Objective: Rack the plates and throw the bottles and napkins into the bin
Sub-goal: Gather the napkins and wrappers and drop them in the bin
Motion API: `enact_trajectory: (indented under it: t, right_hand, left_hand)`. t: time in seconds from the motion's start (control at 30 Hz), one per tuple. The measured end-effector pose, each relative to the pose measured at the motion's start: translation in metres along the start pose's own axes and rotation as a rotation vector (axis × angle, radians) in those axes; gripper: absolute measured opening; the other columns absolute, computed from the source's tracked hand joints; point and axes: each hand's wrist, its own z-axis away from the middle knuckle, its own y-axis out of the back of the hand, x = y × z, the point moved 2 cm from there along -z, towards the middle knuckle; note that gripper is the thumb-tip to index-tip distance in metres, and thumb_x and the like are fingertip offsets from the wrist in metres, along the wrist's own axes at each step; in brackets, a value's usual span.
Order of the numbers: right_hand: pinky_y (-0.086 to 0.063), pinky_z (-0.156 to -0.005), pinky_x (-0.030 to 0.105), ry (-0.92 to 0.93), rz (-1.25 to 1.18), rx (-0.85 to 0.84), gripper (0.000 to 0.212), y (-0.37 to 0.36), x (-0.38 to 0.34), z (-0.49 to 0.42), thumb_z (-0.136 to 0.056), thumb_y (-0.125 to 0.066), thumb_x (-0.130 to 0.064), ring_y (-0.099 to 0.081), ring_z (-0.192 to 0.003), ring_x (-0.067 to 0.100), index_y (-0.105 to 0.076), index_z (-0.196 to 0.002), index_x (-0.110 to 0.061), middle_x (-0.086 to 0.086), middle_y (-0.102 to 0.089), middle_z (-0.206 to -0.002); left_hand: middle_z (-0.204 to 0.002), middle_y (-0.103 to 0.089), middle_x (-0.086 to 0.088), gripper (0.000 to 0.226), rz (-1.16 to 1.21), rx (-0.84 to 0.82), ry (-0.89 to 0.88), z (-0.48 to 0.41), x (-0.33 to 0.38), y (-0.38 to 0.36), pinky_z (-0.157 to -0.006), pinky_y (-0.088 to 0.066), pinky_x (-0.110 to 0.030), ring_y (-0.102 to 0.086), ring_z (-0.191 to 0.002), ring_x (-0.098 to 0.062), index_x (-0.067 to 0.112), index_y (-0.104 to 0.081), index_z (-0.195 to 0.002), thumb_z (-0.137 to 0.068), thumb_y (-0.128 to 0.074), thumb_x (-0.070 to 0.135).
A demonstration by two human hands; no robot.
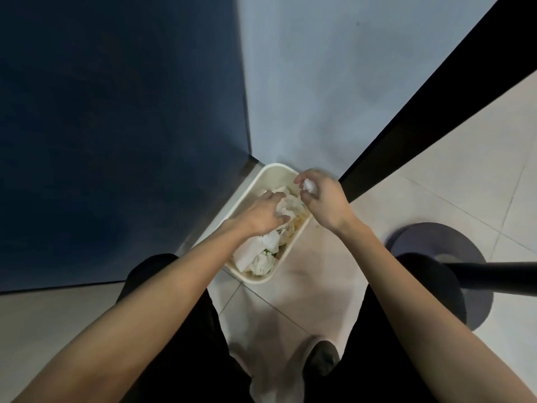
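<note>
Round pedestal base on tiled floor

The scene is seen from head height, looking steeply down (wide-angle, edges bowed) onto the bin close below.

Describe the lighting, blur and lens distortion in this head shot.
Head view: light is soft and even on the pale floor tiles, dim on the dark blue panel at left; the wide-angle lens stretches both forearms toward the bottom corners; the left hand holding a crumpled napkin and the right hand pinching a small white wad over the bin look slightly soft.
</note>
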Motion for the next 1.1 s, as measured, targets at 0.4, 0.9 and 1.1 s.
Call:
enact_trajectory:
  t: [0.4,0.9,1.1]
  right_hand:
    - [-0.038,-0.086,0.023,0.063,0.21,-0.235,0.029,-0.015,-0.006,0.0,-0.09,-0.065,-0.024,-0.057,-0.112,0.019,-0.066,-0.118,-0.022,0.002,-0.064,-0.123]
    - [-0.049,-0.071,0.016,0.062,0.128,-0.236,0.022,-0.024,-0.013,0.004,-0.088,-0.056,-0.004,-0.067,-0.079,0.016,-0.074,-0.095,-0.014,0.003,-0.072,-0.082]
    - [-0.049,-0.076,0.022,0.024,0.065,-0.206,0.022,-0.008,-0.048,0.039,-0.088,-0.056,-0.003,-0.065,-0.081,0.015,-0.074,-0.093,-0.013,0.002,-0.073,-0.086]
  left_hand:
    - [-0.092,-0.071,0.012,0.021,0.243,0.457,-0.145,0.043,-0.022,0.045,-0.082,-0.058,-0.038,-0.068,-0.081,-0.003,0.026,-0.07,-0.11,-0.095,-0.059,0.017]
    - [-0.077,-0.067,0.014,0.016,0.181,0.312,-0.061,0.052,-0.022,0.035,-0.072,-0.058,-0.039,-0.066,-0.071,-0.008,0.03,-0.071,-0.103,-0.095,-0.06,0.022]
    - [-0.08,-0.071,0.007,0.024,0.269,0.341,0.06,0.098,-0.002,0.041,-0.071,-0.057,-0.035,-0.066,-0.072,-0.007,0.025,-0.073,-0.101,-0.095,-0.054,0.013]
